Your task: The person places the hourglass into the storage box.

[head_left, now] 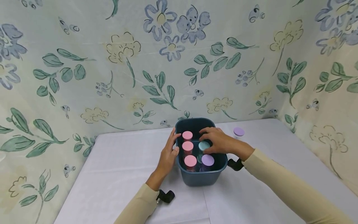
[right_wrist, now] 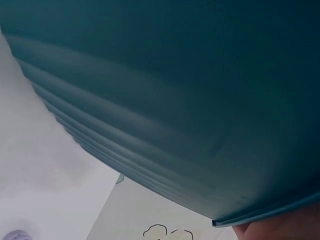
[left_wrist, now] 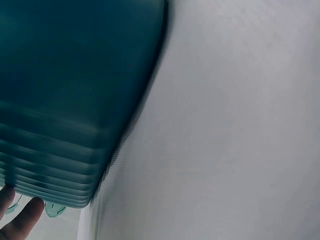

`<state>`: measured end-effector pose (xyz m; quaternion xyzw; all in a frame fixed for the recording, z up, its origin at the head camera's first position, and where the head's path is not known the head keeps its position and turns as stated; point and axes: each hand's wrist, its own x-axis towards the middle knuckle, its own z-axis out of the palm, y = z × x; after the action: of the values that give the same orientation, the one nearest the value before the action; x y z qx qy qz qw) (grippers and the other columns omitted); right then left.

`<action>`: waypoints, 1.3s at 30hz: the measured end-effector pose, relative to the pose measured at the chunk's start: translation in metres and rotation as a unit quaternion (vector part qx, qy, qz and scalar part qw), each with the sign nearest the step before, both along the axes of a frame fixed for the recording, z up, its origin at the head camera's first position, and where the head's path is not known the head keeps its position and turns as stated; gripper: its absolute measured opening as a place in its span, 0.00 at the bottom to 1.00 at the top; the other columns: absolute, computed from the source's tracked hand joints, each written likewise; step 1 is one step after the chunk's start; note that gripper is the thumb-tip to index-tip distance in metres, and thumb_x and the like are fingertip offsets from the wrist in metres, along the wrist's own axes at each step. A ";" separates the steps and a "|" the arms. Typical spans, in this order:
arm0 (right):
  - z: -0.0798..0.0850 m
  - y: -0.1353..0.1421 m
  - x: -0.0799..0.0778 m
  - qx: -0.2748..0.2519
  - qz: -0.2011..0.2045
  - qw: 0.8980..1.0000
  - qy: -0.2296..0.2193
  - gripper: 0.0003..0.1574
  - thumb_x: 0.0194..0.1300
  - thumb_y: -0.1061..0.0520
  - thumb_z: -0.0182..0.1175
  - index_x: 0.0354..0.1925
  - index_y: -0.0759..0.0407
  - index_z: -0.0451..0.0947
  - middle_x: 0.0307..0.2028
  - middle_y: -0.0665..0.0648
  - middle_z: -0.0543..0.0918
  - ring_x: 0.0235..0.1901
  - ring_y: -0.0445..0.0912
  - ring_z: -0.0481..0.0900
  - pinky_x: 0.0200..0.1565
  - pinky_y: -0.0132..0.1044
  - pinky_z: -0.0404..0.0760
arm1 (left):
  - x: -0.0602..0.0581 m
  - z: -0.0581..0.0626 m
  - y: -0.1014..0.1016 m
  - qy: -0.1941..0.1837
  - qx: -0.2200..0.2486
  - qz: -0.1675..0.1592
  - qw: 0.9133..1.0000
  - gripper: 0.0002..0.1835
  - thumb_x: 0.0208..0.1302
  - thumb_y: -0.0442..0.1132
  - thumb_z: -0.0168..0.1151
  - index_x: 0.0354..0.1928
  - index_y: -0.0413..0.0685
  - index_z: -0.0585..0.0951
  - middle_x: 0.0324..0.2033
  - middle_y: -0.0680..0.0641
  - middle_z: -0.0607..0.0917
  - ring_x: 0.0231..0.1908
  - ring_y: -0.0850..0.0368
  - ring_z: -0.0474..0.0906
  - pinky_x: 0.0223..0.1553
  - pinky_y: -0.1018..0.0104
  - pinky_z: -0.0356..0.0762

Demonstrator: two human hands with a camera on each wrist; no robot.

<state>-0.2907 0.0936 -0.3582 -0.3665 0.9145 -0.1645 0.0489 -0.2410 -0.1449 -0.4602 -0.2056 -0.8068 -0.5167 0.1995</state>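
Observation:
In the head view, a dark teal plastic bin (head_left: 199, 179) stands on the table. Inside, along its left side, are three pink-lidded jars (head_left: 187, 147), with a purple-lidded jar (head_left: 208, 160) at the near right. My right hand (head_left: 216, 140) reaches over the right rim and pinches a teal-lidded jar (head_left: 204, 146) inside; its lower part is partly hidden. Against the left rim rests my left hand (head_left: 167, 155), fingers mostly straight, thumb by the edge. The left wrist view shows two fingertips (left_wrist: 27, 217) beside the bin's ribbed wall (left_wrist: 45, 165).
Another purple-lidded jar (head_left: 239, 132) stands on the white-covered table (head_left: 134, 165), right of the bin and beyond my right wrist. Floral fabric walls (head_left: 156, 77) rise behind the table and at the right.

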 end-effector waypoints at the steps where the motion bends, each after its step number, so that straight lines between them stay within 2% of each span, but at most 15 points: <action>1: 0.001 0.000 0.000 -0.005 0.002 1.000 -0.002 0.27 0.52 0.50 0.72 0.50 0.57 0.82 0.63 0.62 0.71 0.64 0.61 0.62 0.61 0.63 0.62 | 0.000 0.000 0.000 0.000 0.001 0.000 1.000 0.28 0.68 0.41 0.40 0.71 0.52 0.61 0.76 0.54 0.48 0.73 0.54 0.46 0.63 0.38 0.58; 9: 0.008 0.008 0.004 -0.063 0.002 0.998 -0.021 0.29 0.55 0.51 0.70 0.54 0.60 0.79 0.63 0.62 0.72 0.64 0.62 0.65 0.58 0.62 0.69 | 0.001 -0.001 0.000 -0.005 -0.002 0.002 1.000 0.28 0.70 0.45 0.39 0.71 0.55 0.61 0.76 0.55 0.48 0.73 0.55 0.46 0.64 0.40 0.58; 16: 0.010 0.021 0.008 -0.092 -0.012 0.996 -0.014 0.28 0.57 0.50 0.69 0.54 0.59 0.79 0.62 0.61 0.73 0.64 0.61 0.66 0.58 0.60 0.70 | 0.004 -0.001 -0.001 -0.007 -0.004 0.003 1.000 0.28 0.70 0.44 0.39 0.72 0.50 0.60 0.76 0.55 0.48 0.74 0.55 0.45 0.64 0.40 0.57; 20: 0.012 0.031 0.008 -0.117 -0.035 0.992 -0.011 0.29 0.57 0.50 0.69 0.55 0.58 0.78 0.62 0.59 0.73 0.65 0.59 0.65 0.59 0.61 0.68 | 0.003 0.001 -0.001 -0.005 -0.001 -0.005 1.000 0.29 0.69 0.42 0.39 0.73 0.49 0.59 0.76 0.54 0.47 0.74 0.55 0.45 0.65 0.41 0.57; 25: 0.016 0.043 0.006 -0.138 -0.068 0.988 -0.015 0.31 0.58 0.47 0.68 0.59 0.55 0.76 0.64 0.58 0.72 0.66 0.58 0.63 0.59 0.63 0.68 | 0.001 0.005 -0.002 -0.006 -0.004 -0.009 1.000 0.29 0.70 0.45 0.39 0.72 0.49 0.60 0.76 0.54 0.47 0.73 0.55 0.47 0.63 0.41 0.59; 32: 0.018 0.060 0.000 -0.159 -0.099 0.982 -0.004 0.34 0.60 0.44 0.66 0.61 0.54 0.73 0.64 0.59 0.72 0.64 0.62 0.66 0.57 0.66 0.67 | -0.003 0.005 -0.004 -0.008 -0.002 -0.012 1.000 0.29 0.70 0.47 0.39 0.72 0.50 0.60 0.76 0.55 0.47 0.73 0.52 0.48 0.63 0.40 0.60; 39: 0.013 0.077 -0.008 -0.171 -0.120 0.978 -0.004 0.35 0.62 0.42 0.63 0.63 0.55 0.71 0.64 0.61 0.71 0.64 0.64 0.66 0.58 0.62 0.68 | -0.002 0.006 -0.004 -0.014 -0.006 -0.010 1.000 0.29 0.70 0.49 0.38 0.72 0.50 0.61 0.76 0.57 0.47 0.73 0.56 0.48 0.64 0.44 0.59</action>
<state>-0.2986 0.1704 -0.3452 -0.2567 0.9099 -0.3244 -0.0313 -0.2433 -0.1494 -0.4545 -0.2071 -0.8105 -0.5168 0.1819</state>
